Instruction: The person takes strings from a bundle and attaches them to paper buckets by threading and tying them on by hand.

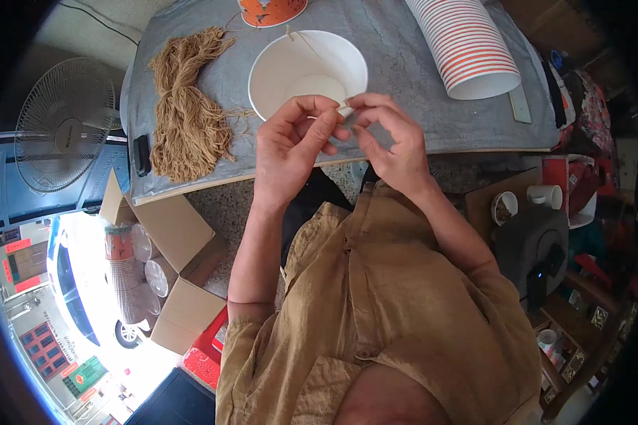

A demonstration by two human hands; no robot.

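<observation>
A white paper bucket [262,78] lies tilted on the table with its mouth toward me, just beyond my hands. A thin string [306,44] crosses its far rim and hangs down inside. My left hand [298,142] is closed at the bucket's near rim, thumb against curled fingers. Close on its right, my right hand [393,138] has its fingertips bent in to meet it. Between the fingertips shows a small pale strand that looks like string; its full course is hidden. Left of the bucket lies a bundle of tan string [188,106], with loose strands reaching toward the bucket.
A long stack of nested paper buckets [468,53] lies at the right. An orange patterned bucket [273,10] stands at the back. A black object [142,156] sits at the table's left edge. Below are an open carton [174,234] and a fan [67,131]; mugs [546,196] stand right.
</observation>
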